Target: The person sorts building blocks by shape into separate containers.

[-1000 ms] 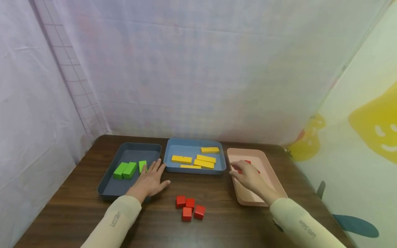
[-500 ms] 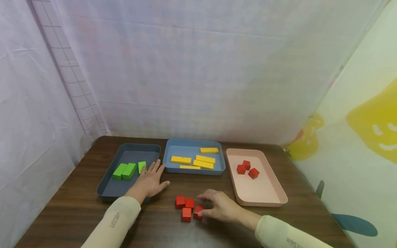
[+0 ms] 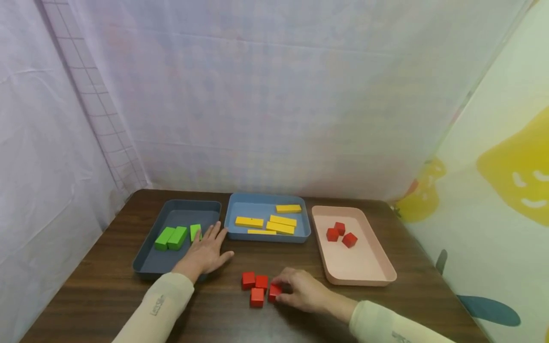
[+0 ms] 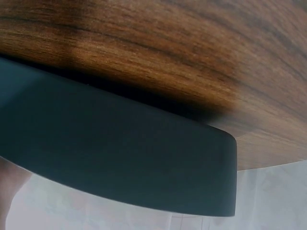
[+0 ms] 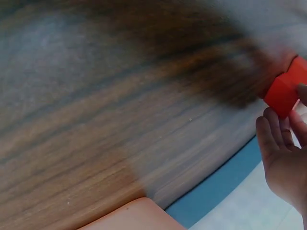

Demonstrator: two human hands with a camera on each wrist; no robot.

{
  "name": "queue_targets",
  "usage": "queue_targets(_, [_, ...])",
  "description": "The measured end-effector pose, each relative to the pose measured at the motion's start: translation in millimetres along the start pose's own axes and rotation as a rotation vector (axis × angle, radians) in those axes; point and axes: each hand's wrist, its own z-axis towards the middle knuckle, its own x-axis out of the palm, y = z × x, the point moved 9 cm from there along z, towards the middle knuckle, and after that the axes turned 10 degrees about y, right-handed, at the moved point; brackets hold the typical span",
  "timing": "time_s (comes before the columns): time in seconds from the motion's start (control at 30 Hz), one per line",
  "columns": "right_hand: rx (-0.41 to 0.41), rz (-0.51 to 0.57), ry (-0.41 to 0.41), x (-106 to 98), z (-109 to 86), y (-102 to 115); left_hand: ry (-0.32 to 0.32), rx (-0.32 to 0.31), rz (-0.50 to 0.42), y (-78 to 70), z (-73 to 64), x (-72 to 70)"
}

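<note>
My right hand [image 3: 305,290] pinches a red cube [image 3: 274,292] between thumb and fingers on the table. Beside it sit more red cubes [image 3: 257,297], close together. The right wrist view shows the thumb and fingers about a red cube [image 5: 280,97]. My left hand [image 3: 207,253] rests, fingers spread and straight, over the right rim of the dark blue tray [image 3: 156,264], holding nothing. That tray's outer wall fills much of the left wrist view, where only a sliver of the left hand [image 4: 10,184] shows. One green block [image 3: 195,231] is partly hidden behind the left fingers.
Two more green blocks [image 3: 177,238] lie in the dark tray. A blue tray [image 3: 253,202] at the back centre holds several yellow blocks [image 3: 249,222]. To the right, a pink tray [image 3: 360,267] contains three red cubes [image 3: 349,240]. A white curtain [image 3: 266,105] hangs behind the table.
My right hand has moved from over the pink tray, leftward and nearer, to the loose red cubes, and its fingers have closed on the rightmost one. The left hand stays put.
</note>
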Motion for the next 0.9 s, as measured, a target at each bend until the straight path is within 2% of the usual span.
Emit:
queue_targets(0.13, [-0.008, 0.015, -0.022, -12, -2.0, -2, 0.002, 0.001, 0.0, 0.2, 0.5, 0.9])
queue_targets(0.2, [-0.014, 0.015, -0.08, -28, -4.9, -4, 0.004, 0.001, 0.001, -0.3, 0.3, 0.8])
queue_targets(0.27, [0.025, 0.009, -0.149, -47, -8.7, -10, 0.001, 0.003, -0.003, -0.8, -0.4, -0.2])
queue_targets(0.33, [0.107, 0.008, -0.214, -69, -13.7, -22, -0.003, 0.002, -0.007, -1.2, -1.2, -1.5])
queue_targets(0.47, [0.281, -0.004, -0.299, -104, -28.9, -60, -0.003, 0.0, -0.007, -0.6, -1.1, -1.9])
queue_targets(0.53, [0.312, -0.025, -0.312, -115, -37.6, -80, 0.0, -0.002, -0.004, 0.3, -0.1, -0.9])
queue_targets(0.6, [0.309, -0.031, -0.325, -123, -46.6, -102, 0.004, -0.006, 0.0, 0.9, 0.5, -0.1])
queue_targets(0.67, [0.329, -0.04, -0.333, -127, -57.4, -125, 0.001, -0.006, -0.001, 1.1, 1.0, 0.4])
queue_targets(0.77, [0.404, -0.041, -0.344, -127, -74.8, -156, 0.002, -0.009, 0.001, 1.1, 1.6, 0.7])
queue_targets(0.9, [0.526, -0.043, -0.331, -124, -90.2, -183, 0.001, -0.011, 0.002, 1.3, 1.5, 1.1])
